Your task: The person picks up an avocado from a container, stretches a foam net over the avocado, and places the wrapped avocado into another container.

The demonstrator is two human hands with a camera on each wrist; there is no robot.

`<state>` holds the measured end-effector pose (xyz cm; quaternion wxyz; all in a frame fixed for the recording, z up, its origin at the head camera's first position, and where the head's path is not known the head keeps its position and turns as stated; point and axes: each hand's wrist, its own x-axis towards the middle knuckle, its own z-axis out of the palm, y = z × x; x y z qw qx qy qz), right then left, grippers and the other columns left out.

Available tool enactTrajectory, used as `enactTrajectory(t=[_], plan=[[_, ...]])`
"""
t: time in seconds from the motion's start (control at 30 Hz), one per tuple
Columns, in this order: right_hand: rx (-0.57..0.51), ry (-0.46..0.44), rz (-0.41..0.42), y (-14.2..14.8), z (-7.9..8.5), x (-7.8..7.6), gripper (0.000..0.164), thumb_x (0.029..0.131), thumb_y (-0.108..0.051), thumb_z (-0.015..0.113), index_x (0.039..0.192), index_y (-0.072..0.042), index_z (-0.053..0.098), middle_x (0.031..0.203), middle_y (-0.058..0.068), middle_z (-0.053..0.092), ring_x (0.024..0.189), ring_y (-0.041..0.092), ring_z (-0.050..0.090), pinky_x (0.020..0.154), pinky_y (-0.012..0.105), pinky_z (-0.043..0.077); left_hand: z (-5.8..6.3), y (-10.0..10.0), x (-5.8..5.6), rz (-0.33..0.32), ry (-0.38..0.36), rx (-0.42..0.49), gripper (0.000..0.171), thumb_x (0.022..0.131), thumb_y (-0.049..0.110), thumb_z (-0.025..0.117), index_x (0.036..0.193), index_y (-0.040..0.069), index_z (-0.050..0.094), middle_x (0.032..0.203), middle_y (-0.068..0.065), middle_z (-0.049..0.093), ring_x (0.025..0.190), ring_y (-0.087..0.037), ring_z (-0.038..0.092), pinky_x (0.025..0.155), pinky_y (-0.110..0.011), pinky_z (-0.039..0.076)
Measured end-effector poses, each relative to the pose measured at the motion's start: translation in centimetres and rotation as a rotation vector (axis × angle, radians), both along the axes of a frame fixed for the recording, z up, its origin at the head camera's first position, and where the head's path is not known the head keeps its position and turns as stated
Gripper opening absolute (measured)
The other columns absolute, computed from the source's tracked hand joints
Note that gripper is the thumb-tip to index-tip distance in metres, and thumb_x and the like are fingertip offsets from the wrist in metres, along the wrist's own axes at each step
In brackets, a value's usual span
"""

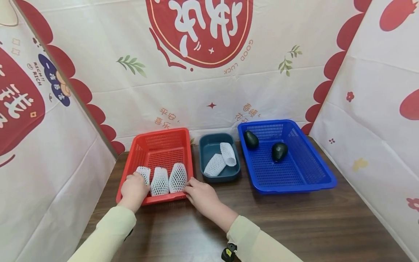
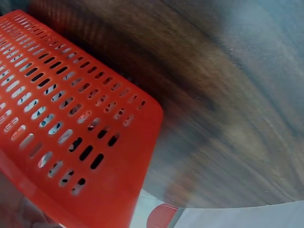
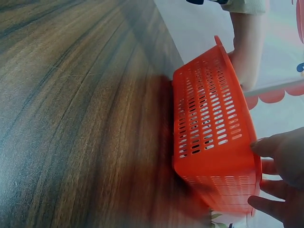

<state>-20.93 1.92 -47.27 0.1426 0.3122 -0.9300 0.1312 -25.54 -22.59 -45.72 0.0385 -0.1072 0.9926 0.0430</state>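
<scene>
Overall, a red basket (image 1: pixel 165 157), a teal tray (image 1: pixel 209 146) and a blue basket (image 1: pixel 275 179) stand in a row on the dark worktop (image 1: pixel 203 229), twelve o'clock being the side farthest from the person. Within the red basket, three white-netted pieces lie side by side along the six o'clock wall: a left piece (image 1: pixel 143 171), a middle piece (image 1: pixel 160 182) and a right piece (image 1: pixel 178 178).

The left hand (image 1: pixel 135 188) reaches over the red basket's seven o'clock corner, its fingers at the left piece and covering part of it; whether this grip closes round the piece cannot be told. The right hand (image 1: pixel 201 194), at the five o'clock corner, pinches the basket's rim between thumb and fingers, close beside the right piece.

The teal tray, at three o'clock from the red basket and apart from it, contains two loose foam nets, one (image 1: pixel 215 165) at seven o'clock, the other (image 1: pixel 228 154) at two o'clock. In the blue basket, one dark avocado (image 1: pixel 251 140) lies at the ten o'clock corner, a second (image 1: pixel 279 151) near the centre. Printed cloth (image 1: pixel 203 87) hangs at twelve o'clock.
</scene>
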Motion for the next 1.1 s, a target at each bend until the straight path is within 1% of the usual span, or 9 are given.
enactTrajectory(t=[0.1, 0.2, 0.4, 0.5, 0.63, 0.8, 0.97, 1.03, 1.1], plan=[[0.007, -0.014, -0.008, -0.1, 0.1, 0.0, 0.017, 0.082, -0.026, 0.065, 0.099, -0.024, 0.068, 0.093, -0.006, 0.053, 0.084, 0.008, 0.053, 0.071, 0.021, 0.047, -0.3, 0.1, -0.1, -0.019, -0.008, -0.021, 0.061, 0.071, 0.034, 0.073, 0.098, -0.013, 0.045, 0.073, -0.021, 0.046, 0.06, -0.028, 0.052, 0.054, -0.048, 0.05], [0.013, -0.014, -0.01, -0.2, 0.2, 0.1, 0.017, 0.083, -0.026, 0.064, 0.099, -0.024, 0.068, 0.093, -0.006, 0.052, 0.083, 0.007, 0.053, 0.07, 0.021, 0.047, -0.5, 0.1, -0.3, -0.027, -0.033, -0.011, 0.057, 0.071, 0.034, 0.073, 0.097, -0.012, 0.049, 0.072, -0.018, 0.047, 0.061, -0.027, 0.051, 0.056, -0.048, 0.05], [-0.005, -0.01, 0.008, -0.1, 0.2, 0.0, 0.016, 0.082, -0.026, 0.065, 0.098, -0.024, 0.068, 0.09, -0.006, 0.051, 0.077, 0.006, 0.052, 0.067, 0.019, 0.046, -1.2, -0.4, -0.5, -0.013, -0.054, 0.053, 0.061, 0.073, 0.037, 0.07, 0.101, -0.013, 0.052, 0.078, -0.021, 0.05, 0.071, -0.031, 0.05, 0.065, -0.049, 0.049], [-0.01, -0.023, 0.006, -0.1, 0.2, 0.0, 0.017, 0.082, -0.026, 0.066, 0.099, -0.024, 0.068, 0.09, -0.006, 0.05, 0.076, 0.006, 0.051, 0.067, 0.018, 0.046, -1.6, -0.7, -0.5, -0.014, -0.051, 0.064, 0.06, 0.073, 0.038, 0.07, 0.1, -0.013, 0.055, 0.079, -0.023, 0.047, 0.069, -0.031, 0.05, 0.063, -0.047, 0.049], [-0.015, -0.032, 0.0, -0.2, 0.1, 0.1, 0.018, 0.082, -0.026, 0.065, 0.099, -0.024, 0.068, 0.091, -0.006, 0.049, 0.075, 0.006, 0.051, 0.067, 0.018, 0.047, -2.0, -1.2, -0.6, -0.03, -0.05, 0.09, 0.051, 0.075, 0.037, 0.068, 0.091, -0.011, 0.061, 0.076, -0.021, 0.045, 0.068, -0.03, 0.048, 0.059, -0.043, 0.047], [-0.027, -0.039, -0.001, -0.3, 0.1, 0.1, 0.018, 0.082, -0.025, 0.065, 0.1, -0.023, 0.068, 0.091, -0.005, 0.048, 0.073, 0.006, 0.05, 0.066, 0.018, 0.047, -2.1, -1.7, -0.7, -0.048, -0.039, 0.149, 0.043, 0.076, 0.035, 0.068, 0.086, -0.007, 0.063, 0.069, -0.015, 0.05, 0.069, -0.028, 0.046, 0.058, -0.039, 0.044], [-0.026, -0.012, 0.004, -0.4, 0.1, 0.1, 0.016, 0.082, -0.024, 0.065, 0.098, -0.022, 0.068, 0.091, -0.004, 0.048, 0.072, 0.007, 0.05, 0.064, 0.018, 0.047, -2.1, -1.7, -0.6, -0.051, -0.005, 0.182, 0.047, 0.074, 0.036, 0.07, 0.09, -0.006, 0.06, 0.069, -0.012, 0.052, 0.067, -0.027, 0.047, 0.057, -0.038, 0.043], [-0.026, -0.001, 0.005, -0.4, 0.1, 0.1, 0.016, 0.082, -0.024, 0.066, 0.098, -0.022, 0.068, 0.091, -0.004, 0.049, 0.073, 0.007, 0.051, 0.064, 0.018, 0.047, -2.0, -1.6, -0.4, -0.048, 0.004, 0.174, 0.049, 0.073, 0.036, 0.071, 0.093, -0.007, 0.059, 0.07, -0.013, 0.052, 0.067, -0.027, 0.047, 0.058, -0.04, 0.044], [-0.03, -0.005, 0.004, -0.4, 0.1, 0.2, 0.016, 0.082, -0.024, 0.066, 0.098, -0.022, 0.068, 0.091, -0.004, 0.049, 0.073, 0.007, 0.051, 0.065, 0.018, 0.047, -1.7, -1.4, -0.2, -0.038, -0.003, 0.158, 0.048, 0.074, 0.037, 0.071, 0.092, -0.006, 0.059, 0.069, -0.013, 0.052, 0.065, -0.026, 0.048, 0.056, -0.038, 0.044]])
